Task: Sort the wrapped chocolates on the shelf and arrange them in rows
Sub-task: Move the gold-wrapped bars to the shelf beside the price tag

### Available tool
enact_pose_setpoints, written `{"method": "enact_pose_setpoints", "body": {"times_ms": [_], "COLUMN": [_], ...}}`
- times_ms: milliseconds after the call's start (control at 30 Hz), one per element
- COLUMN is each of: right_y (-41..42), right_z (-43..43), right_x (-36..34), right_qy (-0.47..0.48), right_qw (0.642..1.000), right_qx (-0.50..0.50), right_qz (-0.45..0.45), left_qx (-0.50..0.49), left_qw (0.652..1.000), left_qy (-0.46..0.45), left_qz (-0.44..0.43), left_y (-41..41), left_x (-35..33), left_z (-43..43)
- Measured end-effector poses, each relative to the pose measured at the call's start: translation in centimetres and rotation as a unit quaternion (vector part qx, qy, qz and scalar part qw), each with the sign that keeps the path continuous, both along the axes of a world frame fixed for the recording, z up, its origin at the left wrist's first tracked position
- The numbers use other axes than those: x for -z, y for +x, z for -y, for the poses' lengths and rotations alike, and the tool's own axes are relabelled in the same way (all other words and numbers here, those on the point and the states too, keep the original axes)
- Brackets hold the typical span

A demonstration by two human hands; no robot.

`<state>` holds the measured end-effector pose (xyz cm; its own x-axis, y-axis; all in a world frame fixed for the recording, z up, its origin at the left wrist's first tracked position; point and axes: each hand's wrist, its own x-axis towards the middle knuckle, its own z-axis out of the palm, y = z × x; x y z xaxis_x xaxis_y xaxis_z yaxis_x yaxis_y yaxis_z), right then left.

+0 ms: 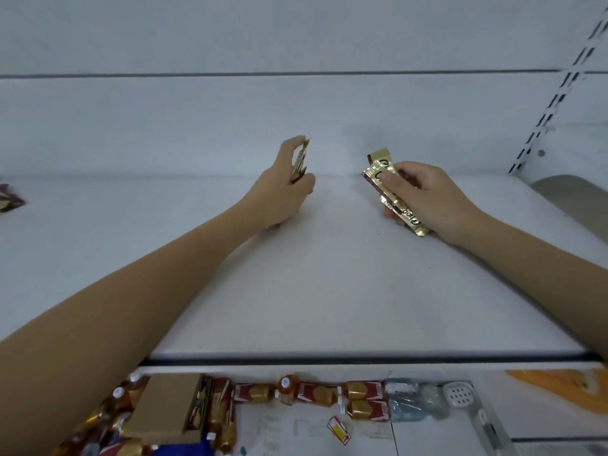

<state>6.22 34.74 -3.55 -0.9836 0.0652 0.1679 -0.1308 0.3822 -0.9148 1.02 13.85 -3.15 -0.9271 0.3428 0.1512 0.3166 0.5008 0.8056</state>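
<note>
The left hand [283,189] is curled around a thin stack of chocolates [300,161]. The stack stands up on its edge between the fingers on top and the thumb below. It sticks out a little past the fingertips. Only the thin side shows, shiny gold with dark brown stripes. How many are in the stack cannot be told.

The right hand [427,195] holds the gold chocolate bars [409,218], at least two of them. The thumb presses on top of them and the fingers curl under. The bars are long and flat and lie across the palm. One end pokes out past the thumb, toward the back wall. The other end pokes out below the hand, near the wrist. The wrappers are shiny gold with dark brown ends and curly dark writing.

Both hands are just above the white shelf [329,274], well apart from each other, with bare shelf between them.

Far out past the left hand, at the edge of the view, lie some dark wrappers [10,199].

Below both arms, on a lower shelf, there is a brown box [164,406] under the left arm. Next to it, red and gold packs [363,390] sit in a line.
</note>
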Motion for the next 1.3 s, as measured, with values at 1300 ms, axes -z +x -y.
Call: {"method": "enact_pose_setpoints", "body": {"times_ms": [1300], "right_y": [34.1], "right_z": [3.5], "right_x": [22.9], "right_qy": [-0.053], "right_qw": [0.986], "right_qx": [-0.158], "right_qz": [0.028], "left_qx": [-0.624], "left_qw": [0.766], "left_qy": [0.151], "left_qz": [0.023], "left_y": [50.3], "left_x": [22.7], "left_z": [2.4]}}
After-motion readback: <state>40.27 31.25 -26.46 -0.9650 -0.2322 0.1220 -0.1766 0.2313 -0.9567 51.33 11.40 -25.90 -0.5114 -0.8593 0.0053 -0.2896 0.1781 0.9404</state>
